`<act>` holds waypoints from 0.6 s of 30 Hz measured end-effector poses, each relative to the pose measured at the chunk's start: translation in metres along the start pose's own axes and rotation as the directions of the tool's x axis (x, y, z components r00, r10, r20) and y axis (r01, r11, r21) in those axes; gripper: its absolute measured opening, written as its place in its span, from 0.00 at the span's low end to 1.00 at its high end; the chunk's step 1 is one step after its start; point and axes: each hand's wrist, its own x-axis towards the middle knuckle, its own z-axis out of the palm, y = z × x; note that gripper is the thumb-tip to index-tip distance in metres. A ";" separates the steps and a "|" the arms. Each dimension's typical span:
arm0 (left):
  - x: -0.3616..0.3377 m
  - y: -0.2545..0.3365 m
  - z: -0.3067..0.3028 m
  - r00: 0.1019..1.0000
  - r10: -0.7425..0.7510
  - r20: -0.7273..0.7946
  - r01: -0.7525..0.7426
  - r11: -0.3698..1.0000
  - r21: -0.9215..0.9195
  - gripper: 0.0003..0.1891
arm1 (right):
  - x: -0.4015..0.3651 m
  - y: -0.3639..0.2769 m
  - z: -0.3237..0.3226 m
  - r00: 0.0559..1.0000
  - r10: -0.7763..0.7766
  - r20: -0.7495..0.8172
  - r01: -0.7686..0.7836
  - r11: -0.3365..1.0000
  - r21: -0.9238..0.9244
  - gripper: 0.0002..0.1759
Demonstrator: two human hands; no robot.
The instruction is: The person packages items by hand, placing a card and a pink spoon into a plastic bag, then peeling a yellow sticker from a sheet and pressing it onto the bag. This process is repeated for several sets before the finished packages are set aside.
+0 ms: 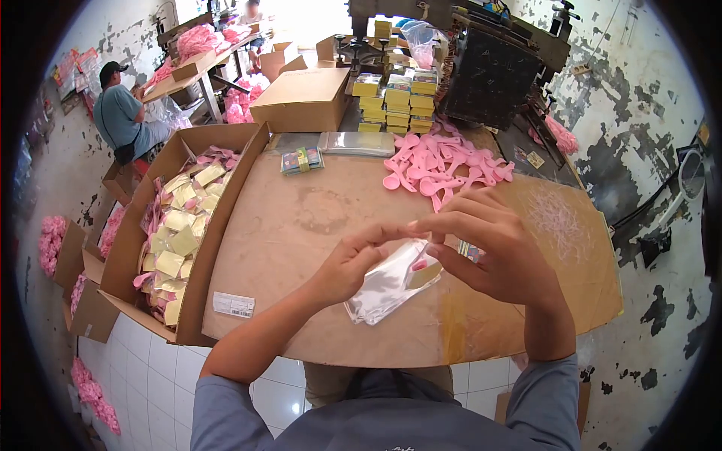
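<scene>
Clear plastic bags [387, 297] lie on the cardboard-topped table in front of me, some of them overlapping. My left hand [353, 259] pinches the upper edge of a bag from the left, thumb and fingers together. Over the bag's right side is my right hand [481, 248], its fingers curled and touching the same edge near my left fingertips. A bit of pink and a pale yellow shape show through the plastic between the hands. Part of a small printed stack [471, 252] shows beneath my right hand. Pink plastic spoons [444, 161] are heaped just beyond.
An open carton [218, 248] of filled packets stands left. Card stacks [397, 101], a closed box [301, 94], flat plastic sleeves [357, 143] and a banded card bundle [302, 160] are at the back. Dark machinery [489, 71] rises behind the spoons. A seated person [120, 116] is far left.
</scene>
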 end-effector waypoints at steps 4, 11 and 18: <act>-0.008 0.009 0.015 0.990 0.125 0.059 -0.138 0.907 0.398 0.21 | -0.003 -0.002 0.001 0.982 0.187 0.010 -0.186 0.966 0.178 0.16; -0.002 -0.004 0.024 0.974 0.222 -0.046 -0.196 0.926 0.323 0.18 | -0.014 0.012 0.016 0.992 0.117 -0.039 -0.112 0.988 0.107 0.16; -0.005 0.000 0.025 0.972 0.171 -0.160 -0.067 0.857 0.510 0.19 | -0.012 0.008 0.040 0.982 -0.122 -0.142 0.067 0.937 -0.344 0.14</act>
